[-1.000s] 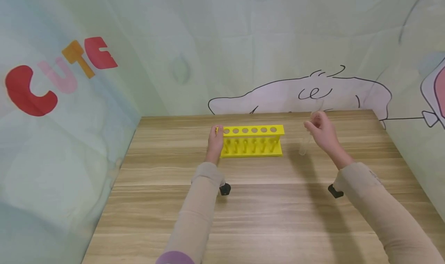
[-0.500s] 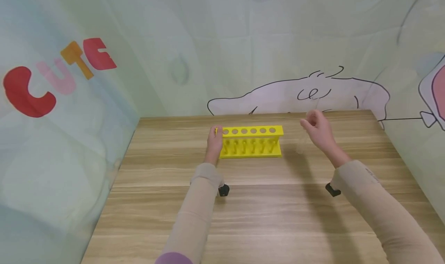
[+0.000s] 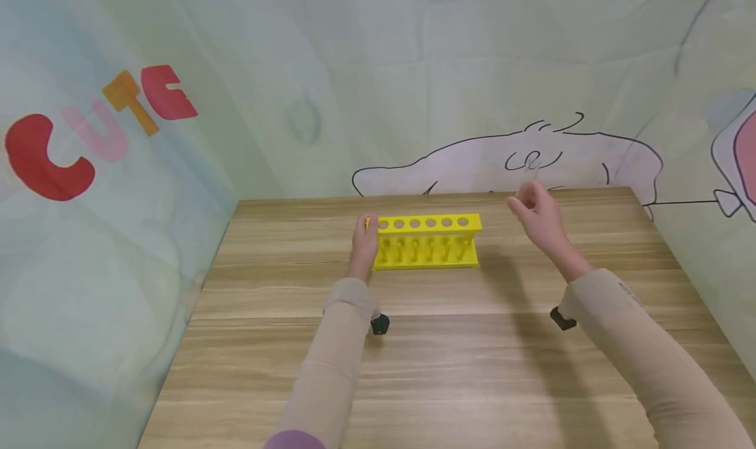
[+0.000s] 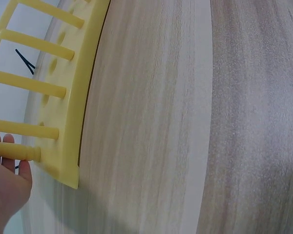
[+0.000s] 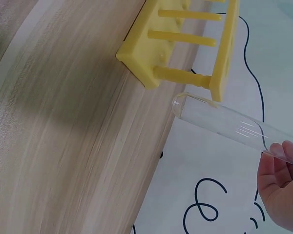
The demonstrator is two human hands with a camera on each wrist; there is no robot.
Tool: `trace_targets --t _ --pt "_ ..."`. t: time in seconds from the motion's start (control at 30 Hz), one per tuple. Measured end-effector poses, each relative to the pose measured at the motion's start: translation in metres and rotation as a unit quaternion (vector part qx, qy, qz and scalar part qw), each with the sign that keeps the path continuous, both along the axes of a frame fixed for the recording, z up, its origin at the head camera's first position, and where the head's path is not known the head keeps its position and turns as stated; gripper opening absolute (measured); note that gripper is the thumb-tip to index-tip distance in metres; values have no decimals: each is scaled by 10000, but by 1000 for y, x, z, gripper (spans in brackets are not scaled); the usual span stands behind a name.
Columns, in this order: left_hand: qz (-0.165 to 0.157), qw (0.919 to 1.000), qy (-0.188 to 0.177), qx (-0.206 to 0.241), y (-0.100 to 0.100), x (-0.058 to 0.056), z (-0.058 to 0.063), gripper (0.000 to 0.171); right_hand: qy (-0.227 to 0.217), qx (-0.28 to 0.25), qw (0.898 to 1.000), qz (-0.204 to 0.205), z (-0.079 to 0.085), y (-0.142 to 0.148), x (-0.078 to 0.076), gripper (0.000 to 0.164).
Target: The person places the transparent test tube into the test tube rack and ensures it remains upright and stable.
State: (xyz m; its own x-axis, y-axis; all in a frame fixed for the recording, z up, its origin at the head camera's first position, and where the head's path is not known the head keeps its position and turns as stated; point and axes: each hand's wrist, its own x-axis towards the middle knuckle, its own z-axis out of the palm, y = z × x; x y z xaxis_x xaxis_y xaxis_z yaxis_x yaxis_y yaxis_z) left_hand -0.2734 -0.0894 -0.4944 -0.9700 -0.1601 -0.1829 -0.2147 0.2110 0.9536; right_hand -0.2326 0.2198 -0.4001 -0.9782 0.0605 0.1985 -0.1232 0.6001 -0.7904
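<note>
A yellow test tube rack (image 3: 426,264) stands on the table, with a row of round holes on top and pegs below. Its left end is gripped by my left hand (image 3: 365,240); in the left wrist view the fingers (image 4: 9,153) curl round the end post. To the right of the rack, my right hand (image 3: 543,220) pinches a clear glass test tube (image 5: 219,119) near its upper part. The tube tilts slightly, its rounded bottom hanging above the table close to the rack's right end. No tubes sit in the rack.
The wood-grain table (image 3: 437,370) reaches back to a printed cloth backdrop (image 3: 331,94) with cartoon lines. More cloth with coloured letters (image 3: 50,157) hangs at the left. A black wrist device (image 3: 563,318) sits under the right sleeve.
My right hand has risen slightly and shifted a little left toward the rack, lifting the test tube with it. My left hand keeps its grip on the rack, which stays put.
</note>
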Motion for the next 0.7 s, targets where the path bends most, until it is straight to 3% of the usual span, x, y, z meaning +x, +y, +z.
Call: trace_targets --t 0.27,0.7 --pt "62 9999 21 78 1 1 2 32 165 -1 9999 -49 5 -3 -2 26" --pt "95 9999 72 85 1 2 3 32 18 24 10000 -47 13 -8 -5 33"
